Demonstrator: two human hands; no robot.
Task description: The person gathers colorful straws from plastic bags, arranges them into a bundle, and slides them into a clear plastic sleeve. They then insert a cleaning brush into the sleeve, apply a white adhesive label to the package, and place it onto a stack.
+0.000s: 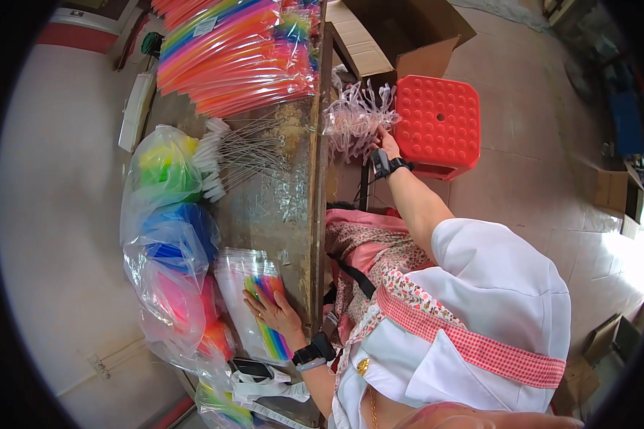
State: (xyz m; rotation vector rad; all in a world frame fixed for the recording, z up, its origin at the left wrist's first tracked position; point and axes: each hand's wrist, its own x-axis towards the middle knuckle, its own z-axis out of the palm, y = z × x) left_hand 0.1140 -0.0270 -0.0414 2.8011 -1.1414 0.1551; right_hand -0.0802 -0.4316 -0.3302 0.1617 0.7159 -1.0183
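Note:
My left hand (275,312) lies with its fingers spread on a clear plastic packet (240,300) on the table. Long, thin, rainbow-coloured straws (272,332) show in and under it beneath the fingers. My right hand (386,145) reaches out past the table's edge, beside the red stool. Its fingers are apart and touch a bunch of clear, crinkled plastic strips (359,118), which partly hides the fingertips. Nearer the table's middle lies a heap of thin wire cleaning brushes (254,146) with white bristle ends.
A large stack of packed rainbow straws (229,53) covers the table's (283,214) far end. Clear bags with yellow-green, blue and pink contents (172,243) line the wall side. A red stool (436,118) and an open cardboard box (415,39) stand beside the table. A phone (254,368) lies near my left wrist.

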